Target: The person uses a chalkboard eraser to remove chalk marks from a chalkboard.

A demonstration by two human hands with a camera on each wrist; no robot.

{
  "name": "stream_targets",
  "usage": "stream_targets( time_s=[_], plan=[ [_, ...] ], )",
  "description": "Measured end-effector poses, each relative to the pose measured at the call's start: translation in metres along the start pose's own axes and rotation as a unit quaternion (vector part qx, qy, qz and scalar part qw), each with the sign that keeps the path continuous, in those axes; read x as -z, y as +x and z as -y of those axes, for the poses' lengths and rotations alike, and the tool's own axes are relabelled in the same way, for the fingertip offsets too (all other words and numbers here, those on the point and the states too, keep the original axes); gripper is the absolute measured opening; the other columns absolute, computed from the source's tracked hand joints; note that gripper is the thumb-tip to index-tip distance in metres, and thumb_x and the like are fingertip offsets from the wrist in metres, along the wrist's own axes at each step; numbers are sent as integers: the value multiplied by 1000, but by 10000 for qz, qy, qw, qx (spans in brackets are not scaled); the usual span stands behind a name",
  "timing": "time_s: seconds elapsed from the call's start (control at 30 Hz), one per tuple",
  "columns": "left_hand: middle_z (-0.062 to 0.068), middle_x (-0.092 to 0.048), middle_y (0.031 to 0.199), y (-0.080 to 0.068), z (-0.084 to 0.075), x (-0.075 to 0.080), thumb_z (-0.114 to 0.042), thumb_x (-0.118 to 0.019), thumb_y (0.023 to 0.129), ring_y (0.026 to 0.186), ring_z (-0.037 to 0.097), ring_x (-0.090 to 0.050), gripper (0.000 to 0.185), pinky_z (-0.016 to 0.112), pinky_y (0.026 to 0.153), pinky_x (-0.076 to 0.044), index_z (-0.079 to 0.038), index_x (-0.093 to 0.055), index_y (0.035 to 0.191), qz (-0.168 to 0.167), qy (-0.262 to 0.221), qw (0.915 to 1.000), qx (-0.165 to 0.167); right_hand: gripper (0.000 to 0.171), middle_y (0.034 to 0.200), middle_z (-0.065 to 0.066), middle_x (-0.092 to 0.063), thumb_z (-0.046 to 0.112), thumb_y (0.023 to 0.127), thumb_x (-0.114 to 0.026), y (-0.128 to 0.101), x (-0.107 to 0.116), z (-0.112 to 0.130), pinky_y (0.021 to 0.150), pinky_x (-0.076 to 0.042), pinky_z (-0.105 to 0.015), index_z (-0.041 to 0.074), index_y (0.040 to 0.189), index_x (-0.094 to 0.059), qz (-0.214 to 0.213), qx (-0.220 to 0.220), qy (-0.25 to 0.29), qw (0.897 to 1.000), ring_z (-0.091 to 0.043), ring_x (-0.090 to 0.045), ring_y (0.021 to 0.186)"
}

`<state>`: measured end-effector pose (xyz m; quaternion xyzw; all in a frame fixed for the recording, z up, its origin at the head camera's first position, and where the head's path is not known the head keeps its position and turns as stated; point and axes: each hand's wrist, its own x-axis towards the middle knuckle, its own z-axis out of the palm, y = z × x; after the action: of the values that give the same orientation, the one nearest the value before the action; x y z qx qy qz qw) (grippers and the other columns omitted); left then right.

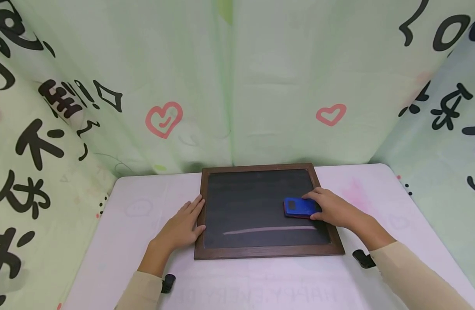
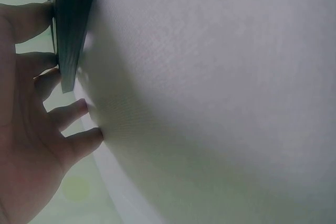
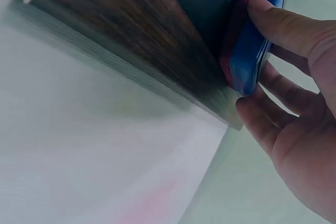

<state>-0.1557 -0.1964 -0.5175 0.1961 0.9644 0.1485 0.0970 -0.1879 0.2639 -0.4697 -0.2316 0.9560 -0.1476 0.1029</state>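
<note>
A dark chalkboard (image 1: 253,202) in a brown wooden frame (image 1: 268,251) lies flat on the white table (image 1: 128,241). A pale chalk line (image 1: 268,229) runs across its lower part. My right hand (image 1: 332,209) grips a blue eraser (image 1: 298,207) with a red underside, pressed on the board's right side; the right wrist view shows the eraser (image 3: 254,40) between thumb and fingers beside the frame (image 3: 142,30). My left hand (image 1: 183,226) rests flat on the table, fingers straight against the frame's left edge (image 2: 71,24).
Pale green cloth walls (image 1: 229,86) with black characters and pink hearts close in the table at the back and both sides. Bare tabletop lies left, right and in front of the board.
</note>
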Motion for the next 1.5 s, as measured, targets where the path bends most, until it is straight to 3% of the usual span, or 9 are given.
stream_targets(
  time_s=[0.57, 1.03, 1.5],
  plan=[
    [9, -18, 174, -1, -2, 2, -34, -60, 103, 155, 45, -26, 77, 58, 124, -33, -5, -23, 165, 6, -36, 10000, 2, 57, 130, -20, -61, 22, 86, -86, -21, -4, 5, 98, -57, -57, 4, 135, -64, 270, -122, 236, 9993, -39, -61, 117],
    [9, -17, 174, -3, -5, 4, -32, -60, 103, 155, 45, -25, 77, 58, 124, -32, -5, -23, 165, 23, -144, 9999, 49, 55, 125, -7, -64, 23, 82, -89, -43, -9, 9, 95, -57, -50, 10, 130, -67, 311, 224, 347, 9987, -31, -63, 116],
    [7, -15, 174, -3, -2, 1, -31, -59, 104, 156, 44, -25, 75, 60, 122, -34, -8, -22, 166, -7, -85, 10000, 43, 54, 125, -9, -64, 25, 82, -89, -40, -14, 20, 95, -58, -50, 10, 130, -68, 288, 192, 214, 9992, -31, -62, 115]
  ],
)
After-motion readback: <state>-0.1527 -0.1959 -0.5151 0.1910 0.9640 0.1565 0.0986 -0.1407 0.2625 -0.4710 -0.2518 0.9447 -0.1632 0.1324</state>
